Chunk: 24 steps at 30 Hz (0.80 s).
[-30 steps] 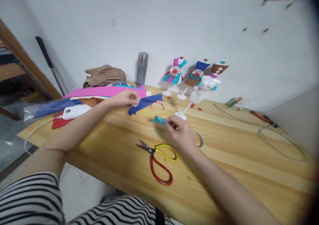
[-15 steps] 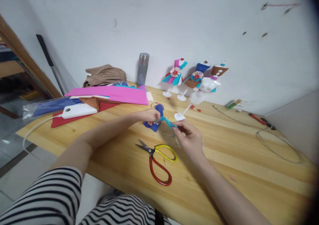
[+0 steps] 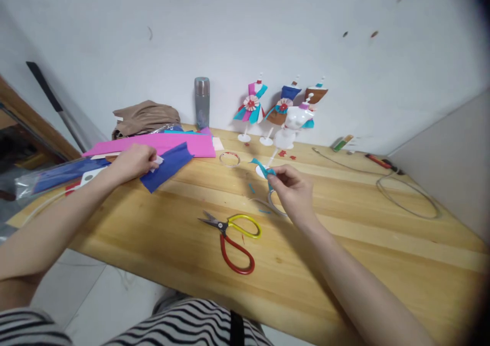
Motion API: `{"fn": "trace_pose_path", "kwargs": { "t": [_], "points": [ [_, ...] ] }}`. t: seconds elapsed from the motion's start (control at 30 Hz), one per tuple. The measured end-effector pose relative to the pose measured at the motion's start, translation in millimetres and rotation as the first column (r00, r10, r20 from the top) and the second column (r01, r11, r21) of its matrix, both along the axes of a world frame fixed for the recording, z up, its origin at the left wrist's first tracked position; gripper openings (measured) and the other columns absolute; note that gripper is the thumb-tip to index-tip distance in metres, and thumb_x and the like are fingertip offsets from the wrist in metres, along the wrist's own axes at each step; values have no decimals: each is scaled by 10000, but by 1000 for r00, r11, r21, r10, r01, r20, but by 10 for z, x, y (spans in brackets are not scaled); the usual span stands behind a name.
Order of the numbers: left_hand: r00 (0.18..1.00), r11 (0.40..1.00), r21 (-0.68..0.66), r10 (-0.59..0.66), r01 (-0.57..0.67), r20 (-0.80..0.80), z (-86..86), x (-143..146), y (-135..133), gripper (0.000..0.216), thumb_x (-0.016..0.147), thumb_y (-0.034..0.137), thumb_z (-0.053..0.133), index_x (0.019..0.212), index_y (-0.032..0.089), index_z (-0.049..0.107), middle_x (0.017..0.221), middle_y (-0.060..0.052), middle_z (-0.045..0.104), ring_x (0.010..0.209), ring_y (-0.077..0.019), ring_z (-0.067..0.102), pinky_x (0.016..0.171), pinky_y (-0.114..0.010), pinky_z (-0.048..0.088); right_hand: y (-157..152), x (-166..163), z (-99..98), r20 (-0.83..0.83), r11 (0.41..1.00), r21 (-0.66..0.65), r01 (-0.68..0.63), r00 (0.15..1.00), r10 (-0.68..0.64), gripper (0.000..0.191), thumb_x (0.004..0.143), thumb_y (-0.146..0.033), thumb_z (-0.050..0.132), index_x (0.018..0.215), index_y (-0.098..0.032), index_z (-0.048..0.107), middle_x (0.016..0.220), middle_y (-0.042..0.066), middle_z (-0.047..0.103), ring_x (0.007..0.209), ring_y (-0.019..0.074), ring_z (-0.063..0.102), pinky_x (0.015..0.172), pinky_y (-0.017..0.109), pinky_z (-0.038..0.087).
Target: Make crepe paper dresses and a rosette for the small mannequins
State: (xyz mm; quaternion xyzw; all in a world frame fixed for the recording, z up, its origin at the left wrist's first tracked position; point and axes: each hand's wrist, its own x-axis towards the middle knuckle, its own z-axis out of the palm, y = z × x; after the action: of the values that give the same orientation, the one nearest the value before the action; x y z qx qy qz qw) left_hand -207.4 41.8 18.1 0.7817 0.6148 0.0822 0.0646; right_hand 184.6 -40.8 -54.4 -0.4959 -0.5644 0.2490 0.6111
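My left hand (image 3: 138, 161) is closed on a piece of dark blue crepe-like sheet (image 3: 168, 166) and a small white scrap (image 3: 156, 162), at the front of the stacked coloured sheets. Between thumb and fingers, my right hand (image 3: 289, 185) pinches a narrow turquoise strip (image 3: 261, 167) above the table. Below that hand, partly hidden, is a ring-shaped roll (image 3: 273, 203). Scissors (image 3: 222, 227) with one yellow and one red handle lie in front of me, blades slightly apart. Just behind the right hand stands a bare white miniature dress form (image 3: 291, 126).
Several small dress forms in coloured outfits (image 3: 250, 103) stand along the wall. A grey flask (image 3: 202, 103), brown cloth (image 3: 147, 119) and pink sheets (image 3: 187, 144) are at the back left. A tape ring (image 3: 229, 158) lies mid-table; a cable (image 3: 406, 211) loops at right.
My left hand has moved left, away from the right hand, carrying the blue sheet toward the stack. The turquoise strip stays in my right hand alone. The view has shifted.
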Motion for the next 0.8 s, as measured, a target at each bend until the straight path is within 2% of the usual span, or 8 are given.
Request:
{"fn": "trace_pose_path", "kwargs": {
  "t": [0.1, 0.27, 0.33, 0.4, 0.47, 0.57, 0.67, 0.8],
  "points": [
    [999, 994, -107, 32, -34, -17, -103, -46, -79, 196, 736, 326, 615, 619, 200, 521, 574, -15, 611, 583, -179, 556, 595, -264, 320, 64, -49, -89, -25, 995, -70, -68, 997, 67, 162, 716, -368, 701, 744, -220, 641, 675, -9, 610, 593, 143, 531, 586, 287, 446],
    [1000, 1000, 22, 14, -15, 25, -44, 260, -169, 186, 759, 304, 588, 621, 193, 529, 613, -17, 622, 590, -160, 534, 593, -259, 313, 98, -578, -131, 241, 968, -96, -231, 939, 247, 111, 805, -220, 583, 832, -218, 691, 805, 38, 678, 715, 183, 612, 682, 317, 489],
    [994, 999, 37, 1, -5, 111, 10, 421, -147, 198, 772, 295, 577, 613, 192, 518, 568, 1, 588, 576, -148, 527, 591, -248, 329, 121, -949, -119, 465, 902, -178, -392, 775, 428, 224, 812, -103, 540, 875, -228, 715, 919, 42, 713, 877, 192, 643, 801, 316, 486],
    [974, 1000, 16, -7, 3, 228, 44, 575, -96, 211, 767, 276, 586, 602, 189, 488, 527, 19, 554, 553, -132, 530, 583, -232, 355, 181, -1269, -126, 602, 794, -379, -475, 524, 602, 250, 807, -61, 545, 891, -226, 712, 1010, 25, 710, 950, 176, 630, 834, 279, 459],
    [926, 994, -83, -32, 68, 377, 43, 712, -31, 214, 767, 267, 602, 615, 183, 478, 529, 26, 550, 526, -115, 544, 562, -216, 388, 278, -1417, -156, 619, 767, -462, -445, 457, 639, 146, 764, -78, 608, 782, -202, 684, 885, 18, 698, 843, 173, 613, 751, 264, 435],
    [834, 949, -230, -56, 215, 549, -26, 880, 75, 156, 761, 259, 627, 681, 168, 528, 567, 28, 566, 498, -95, 549, 518, -198, 417, 419, -1223, -208, 620, 783, -532, -323, 482, 619, 148, 726, -56, 581, 648, -182, 582, 668, 4, 600, 668, 141, 528, 625, 249, 361],
    [770, 893, -288, -96, 347, 631, -146, 1056, 188, 128, 738, 241, 652, 723, 160, 554, 609, 29, 578, 514, -87, 564, 504, -187, 435, 451, -744, -214, 604, 793, -569, -218, 544, 583, 163, 707, -57, 575, 628, -187, 515, 636, -16, 539, 622, 118, 462, 595, 242, 327],
    [749, 834, -296, -194, 466, 634, -323, 1395, 335, 78, 724, 203, 645, 736, 147, 593, 629, 25, 573, 560, -101, 581, 524, -200, 466, 325, -271, -150, 525, 741, -642, -195, 593, 611, 181, 737, -130, 581, 616, -197, 465, 587, -42, 495, 559, 100, 453, 557, 228, 348]
  ]
}}
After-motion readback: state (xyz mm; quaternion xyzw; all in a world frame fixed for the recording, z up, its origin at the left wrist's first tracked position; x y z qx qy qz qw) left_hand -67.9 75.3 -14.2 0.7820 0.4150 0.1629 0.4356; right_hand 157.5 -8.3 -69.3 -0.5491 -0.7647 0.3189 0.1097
